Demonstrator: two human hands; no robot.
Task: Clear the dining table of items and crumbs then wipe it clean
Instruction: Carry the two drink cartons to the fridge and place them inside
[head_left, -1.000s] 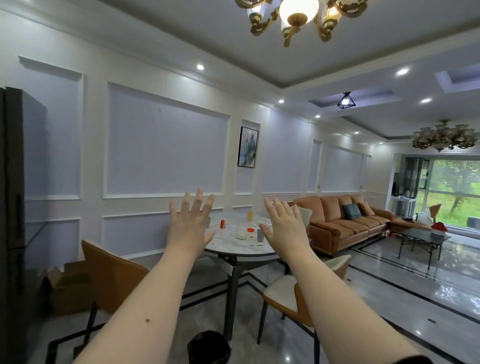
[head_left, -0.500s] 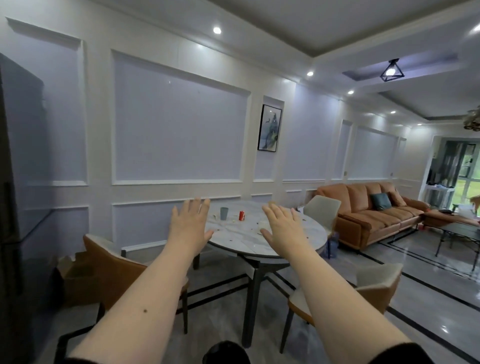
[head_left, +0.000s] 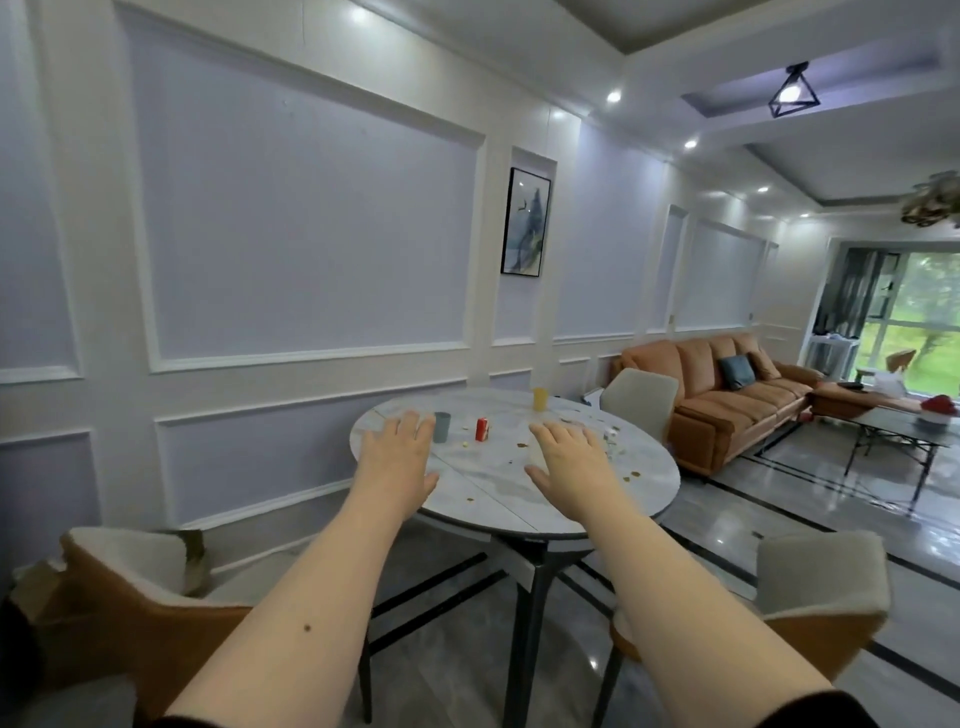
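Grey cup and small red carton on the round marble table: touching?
Apart. The head view shows bare tabletop between the grey cup and the small red carton on the round marble table.

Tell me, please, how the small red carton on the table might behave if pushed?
The red carton stands upright and narrow, so it would probably tip rather than slide. It looks small, likely light. The table looks glossy, perhaps slippery.

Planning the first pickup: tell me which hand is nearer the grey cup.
Left. The left hand is open with its fingertips just beside the grey cup, on the cup's left. The right hand, also open, is well off to the cup's right, beyond the red can.
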